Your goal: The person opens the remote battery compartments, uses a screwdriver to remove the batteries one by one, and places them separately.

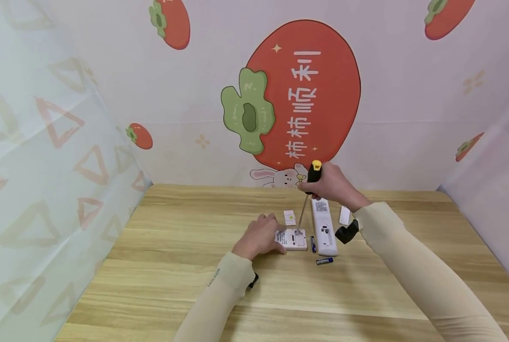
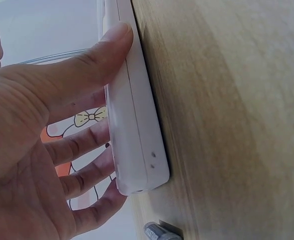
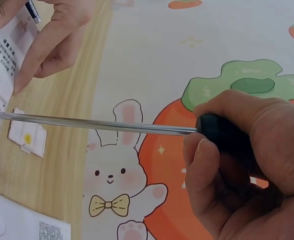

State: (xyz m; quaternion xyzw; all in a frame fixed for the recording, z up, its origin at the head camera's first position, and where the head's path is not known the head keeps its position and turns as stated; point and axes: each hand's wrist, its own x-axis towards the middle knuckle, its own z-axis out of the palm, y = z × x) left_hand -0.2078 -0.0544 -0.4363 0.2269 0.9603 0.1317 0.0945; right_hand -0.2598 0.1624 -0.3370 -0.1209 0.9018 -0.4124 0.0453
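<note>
My left hand [image 1: 260, 235] holds a small white remote control [image 1: 299, 246] at its left end, on the wooden table. In the left wrist view the thumb presses one long side of that remote [image 2: 136, 115], with the other fingers across from it. My right hand [image 1: 334, 183] grips a screwdriver [image 1: 313, 176] by its black and yellow handle. Its long metal shaft [image 3: 106, 124] slants down, and the tip is at the uncovered battery compartment in the remote's back. Whether the tip touches a contact there I cannot tell.
Right of the small remote lies a long white remote control [image 1: 328, 244], back up with its compartment open. One battery [image 1: 313, 244] lies between them, another [image 1: 324, 261] in front. A small cover [image 1: 289, 217] and a larger white cover [image 1: 344, 215] lie farther back.
</note>
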